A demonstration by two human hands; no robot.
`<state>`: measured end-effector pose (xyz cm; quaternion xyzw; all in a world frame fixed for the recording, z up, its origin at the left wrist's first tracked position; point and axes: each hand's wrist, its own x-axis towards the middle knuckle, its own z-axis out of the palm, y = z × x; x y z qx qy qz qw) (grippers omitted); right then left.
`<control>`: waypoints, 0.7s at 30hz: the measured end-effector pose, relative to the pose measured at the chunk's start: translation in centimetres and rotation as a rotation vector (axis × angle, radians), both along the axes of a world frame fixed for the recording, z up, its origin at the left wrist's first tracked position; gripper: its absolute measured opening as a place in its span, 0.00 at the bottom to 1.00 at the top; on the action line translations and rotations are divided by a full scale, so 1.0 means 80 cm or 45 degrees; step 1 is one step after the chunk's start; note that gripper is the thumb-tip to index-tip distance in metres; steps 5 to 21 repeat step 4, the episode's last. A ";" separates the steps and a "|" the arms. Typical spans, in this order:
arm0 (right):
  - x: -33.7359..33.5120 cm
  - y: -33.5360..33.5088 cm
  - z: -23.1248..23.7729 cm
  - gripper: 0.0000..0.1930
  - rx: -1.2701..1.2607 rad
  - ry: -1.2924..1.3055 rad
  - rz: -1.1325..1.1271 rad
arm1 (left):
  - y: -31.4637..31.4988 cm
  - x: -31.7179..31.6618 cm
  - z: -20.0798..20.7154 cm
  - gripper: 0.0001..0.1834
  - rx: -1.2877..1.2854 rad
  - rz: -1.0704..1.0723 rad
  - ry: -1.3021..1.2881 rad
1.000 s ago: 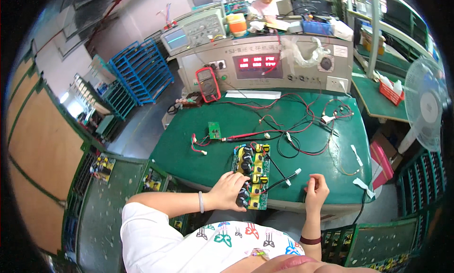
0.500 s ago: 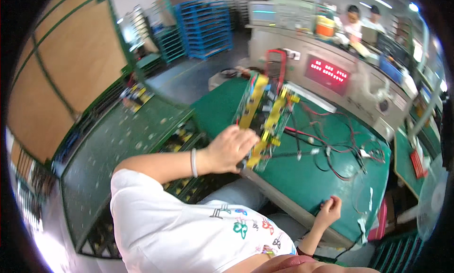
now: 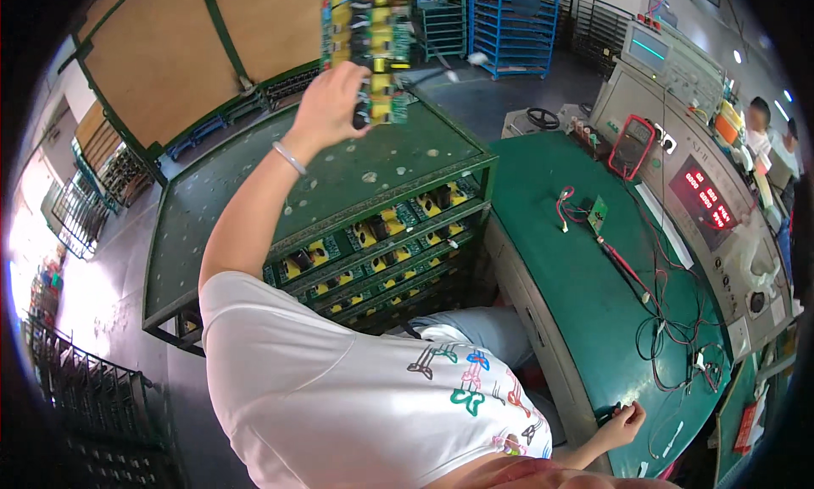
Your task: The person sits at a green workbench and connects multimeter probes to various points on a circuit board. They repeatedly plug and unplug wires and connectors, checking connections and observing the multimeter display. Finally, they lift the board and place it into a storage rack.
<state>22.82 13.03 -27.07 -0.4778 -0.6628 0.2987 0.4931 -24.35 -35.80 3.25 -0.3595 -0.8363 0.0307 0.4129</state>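
My left hand (image 3: 331, 108) is closed round the near end of a long circuit board (image 3: 361, 31) with yellow and black parts. The board is raised over the far edge of a green metal rack (image 3: 339, 171), at the upper middle of the view. A short cable with a white plug sticks out from the board's right side. My right hand (image 3: 623, 425) rests at the front edge of the green workbench (image 3: 551, 243), fingers curled. Something small and dark shows beside its fingers; whether they hold it is unclear.
Several similar boards (image 3: 381, 226) fill the rack's tiers. On the bench lie a small green board (image 3: 599, 213), a red probe (image 3: 623, 264) and tangled cables (image 3: 670, 341). A red-framed meter (image 3: 632, 147) leans by a console with a red display (image 3: 708, 197). People are at the right.
My left hand has carried the board from above the bench leftward and away, over the rack. The view has turned left. My right hand stays at the bench edge.
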 end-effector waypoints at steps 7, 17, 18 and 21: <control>0.001 0.005 -0.003 0.09 -0.025 -0.079 -0.008 | -0.077 -0.060 -0.018 0.49 0.086 0.238 -0.177; 0.001 0.005 -0.003 0.09 -0.025 -0.079 -0.008 | -0.077 -0.060 -0.018 0.49 0.086 0.238 -0.177; 0.001 0.005 -0.003 0.09 -0.025 -0.079 -0.008 | -0.077 -0.060 -0.018 0.49 0.086 0.238 -0.177; 0.001 0.005 -0.003 0.09 -0.025 -0.079 -0.008 | -0.077 -0.060 -0.018 0.49 0.086 0.238 -0.177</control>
